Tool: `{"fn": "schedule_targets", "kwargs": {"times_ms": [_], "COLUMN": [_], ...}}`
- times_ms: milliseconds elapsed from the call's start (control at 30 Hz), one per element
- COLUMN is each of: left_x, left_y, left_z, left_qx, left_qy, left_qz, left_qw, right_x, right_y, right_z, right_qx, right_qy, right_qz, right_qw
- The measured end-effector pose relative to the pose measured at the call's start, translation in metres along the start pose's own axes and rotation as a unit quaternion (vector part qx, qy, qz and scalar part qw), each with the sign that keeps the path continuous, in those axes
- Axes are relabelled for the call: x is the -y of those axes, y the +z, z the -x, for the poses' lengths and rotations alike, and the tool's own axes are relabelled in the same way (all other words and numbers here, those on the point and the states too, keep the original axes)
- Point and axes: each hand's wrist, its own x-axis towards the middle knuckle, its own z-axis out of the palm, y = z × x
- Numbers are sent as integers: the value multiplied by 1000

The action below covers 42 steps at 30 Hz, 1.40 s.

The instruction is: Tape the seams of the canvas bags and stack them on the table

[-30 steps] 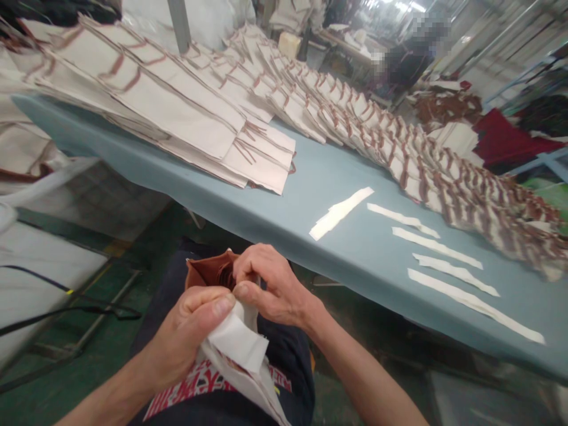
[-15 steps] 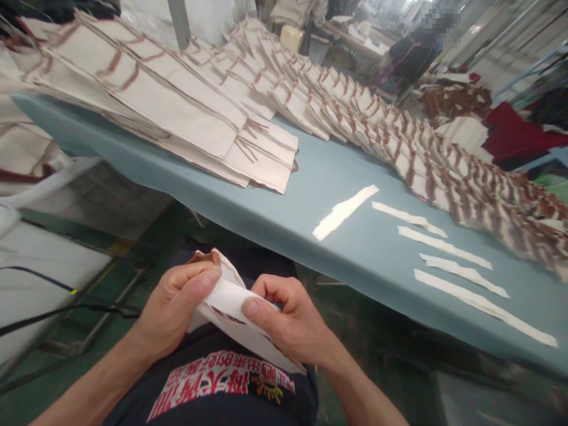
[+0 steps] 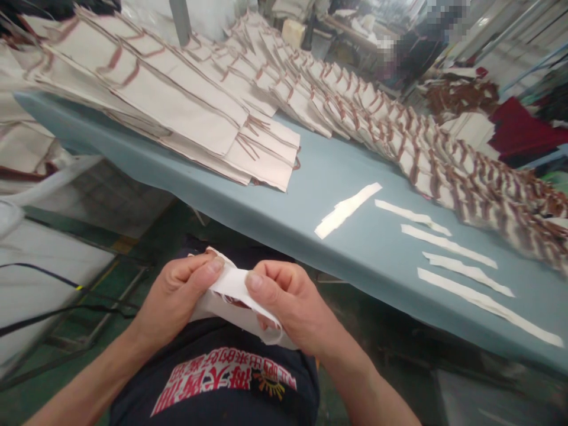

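A white fabric piece (image 3: 233, 285) with brown edging is stretched between my two hands, above my dark apron with red and white lettering. My left hand (image 3: 184, 290) pinches its left end, thumb on top. The thumb of my right hand (image 3: 284, 299) presses on the white band at the other side, its fingers curled beneath. A loose loop of the band hangs below my right hand. On the blue table (image 3: 266, 222) lie a short stack of white strips (image 3: 346, 210) and several single strips (image 3: 488, 305).
Stacked cream fabric pieces (image 3: 177, 106) with brown trim cover the table's left part. A long overlapping row of similar pieces (image 3: 377, 118) runs along the far side. A white bin (image 3: 53, 177) stands at left. A person (image 3: 417, 50) is in the background.
My right hand has risen slightly and closed in towards my left hand. The white band between them is now more level, and its loose loop shows below my right hand.
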Motion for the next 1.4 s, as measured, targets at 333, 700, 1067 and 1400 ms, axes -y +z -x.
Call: {"fn": "schedule_targets", "kwargs": {"times_ms": [333,700,1067,1400], "left_x": [1,15,18,8], "left_y": [1,-1,1,4], "left_z": [-1,4,11,5], "left_qx": [-17,70,52,54], "left_qy": [58,-70,2,15], "left_qz": [-166,-44,-180,-181], "left_qw": [984,994,982,982], "right_x": [-58,-87,-106,-99], "right_y": [0,-2,-4,-10], "right_z": [21,19,23,40], "right_qx": [-107,-118,-131,-121], "right_qy": [-9,9,20,43], "right_qz": [187,192,173,260], "right_qw": [976,974,976,957]}}
